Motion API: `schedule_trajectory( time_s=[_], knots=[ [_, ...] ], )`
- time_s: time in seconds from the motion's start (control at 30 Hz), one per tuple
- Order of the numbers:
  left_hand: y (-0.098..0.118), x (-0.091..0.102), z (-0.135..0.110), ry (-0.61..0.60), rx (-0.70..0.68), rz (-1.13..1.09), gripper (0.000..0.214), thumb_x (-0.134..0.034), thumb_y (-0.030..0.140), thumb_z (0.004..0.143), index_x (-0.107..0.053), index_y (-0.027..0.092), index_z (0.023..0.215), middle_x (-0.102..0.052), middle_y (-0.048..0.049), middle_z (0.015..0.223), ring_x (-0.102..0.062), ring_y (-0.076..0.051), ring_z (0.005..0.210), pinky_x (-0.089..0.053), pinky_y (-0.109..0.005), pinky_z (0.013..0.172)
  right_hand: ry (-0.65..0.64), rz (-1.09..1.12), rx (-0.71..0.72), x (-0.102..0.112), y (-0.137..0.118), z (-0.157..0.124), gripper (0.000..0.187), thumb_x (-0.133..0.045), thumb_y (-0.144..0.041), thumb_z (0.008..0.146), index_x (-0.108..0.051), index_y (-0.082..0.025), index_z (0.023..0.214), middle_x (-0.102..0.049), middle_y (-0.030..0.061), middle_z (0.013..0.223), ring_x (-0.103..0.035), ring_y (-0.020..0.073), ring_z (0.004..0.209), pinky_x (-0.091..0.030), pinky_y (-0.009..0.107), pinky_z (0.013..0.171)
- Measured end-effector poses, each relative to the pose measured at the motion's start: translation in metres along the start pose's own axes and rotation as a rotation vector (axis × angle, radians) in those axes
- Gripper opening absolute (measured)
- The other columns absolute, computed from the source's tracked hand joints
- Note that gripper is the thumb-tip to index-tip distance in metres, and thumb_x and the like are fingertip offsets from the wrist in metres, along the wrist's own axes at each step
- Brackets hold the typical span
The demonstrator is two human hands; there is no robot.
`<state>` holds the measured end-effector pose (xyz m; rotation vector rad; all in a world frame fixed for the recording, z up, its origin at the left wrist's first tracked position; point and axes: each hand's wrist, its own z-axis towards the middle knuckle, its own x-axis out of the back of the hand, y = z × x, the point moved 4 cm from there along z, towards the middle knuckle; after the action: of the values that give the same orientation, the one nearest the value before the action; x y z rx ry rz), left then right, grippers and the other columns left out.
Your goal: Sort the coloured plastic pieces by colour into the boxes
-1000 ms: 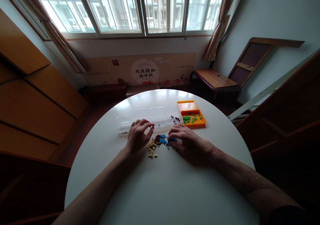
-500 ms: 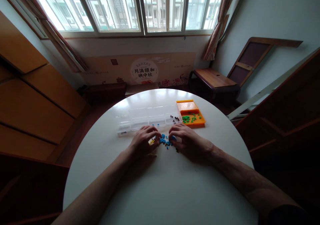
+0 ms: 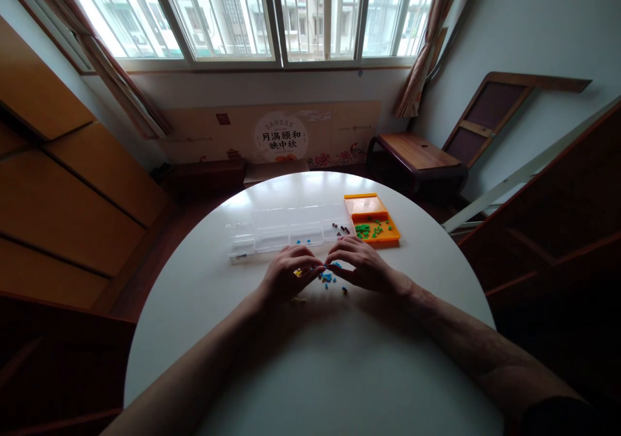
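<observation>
Under a wide window, a round white worktop [image 3: 315,371] carries a scatter of small bricks [image 3: 327,277], which lie between the two hands. The left hand [image 3: 286,275] has slid from the clear compartment box [image 3: 272,229] onto the heap, fingers curled over the yellow pieces. The right hand [image 3: 363,269] has closed in, fingertips drawn together at a blue brick; I cannot tell whether they grip it. Both hands now seem to be working the heap, and less of it shows than a second ago. Beyond sits an orange tray [image 3: 394,234] holding green bricks [image 3: 363,230].

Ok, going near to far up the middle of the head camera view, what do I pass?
Loose blue pieces → clear compartment box → printed board against the wall → window.
</observation>
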<state>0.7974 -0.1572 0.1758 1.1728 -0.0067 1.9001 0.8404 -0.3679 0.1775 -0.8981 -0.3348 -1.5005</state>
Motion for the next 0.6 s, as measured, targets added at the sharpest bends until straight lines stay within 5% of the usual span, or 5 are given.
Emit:
schedule_trajectory(
  time_s=[0.3, 0.6],
  knots=[
    [-0.003, -0.001, 0.000, 0.033, 0.085, -0.124, 0.026, -0.070, 0.044, 0.104, -0.082, 0.023, 0.096, -0.076, -0.0075, 0.089, -0.068, -0.018, 0.077, -0.058, -0.035, 0.079, -0.005, -0.008, -0.016, -0.004, 0.004, -0.003, 0.011, -0.075, -0.027, 0.102, -0.070, -0.026, 0.112, -0.077, 0.0036, 0.104, -0.070, 0.0224, 0.099, -0.052, 0.042, 0.105],
    [-0.027, 0.022, 0.000, 0.294, 0.308, 0.244, 0.017, -0.069, 0.034, 0.105, -0.084, 0.027, 0.104, -0.079, -0.0042, 0.101, -0.066, -0.023, 0.094, -0.050, -0.041, 0.094, -0.089, 0.027, -0.070, -0.004, -0.001, -0.004, 0.010, -0.072, -0.022, 0.098, -0.070, -0.026, 0.107, -0.076, 0.0064, 0.110, -0.068, 0.0248, 0.102, -0.051, 0.045, 0.103]
  ],
)
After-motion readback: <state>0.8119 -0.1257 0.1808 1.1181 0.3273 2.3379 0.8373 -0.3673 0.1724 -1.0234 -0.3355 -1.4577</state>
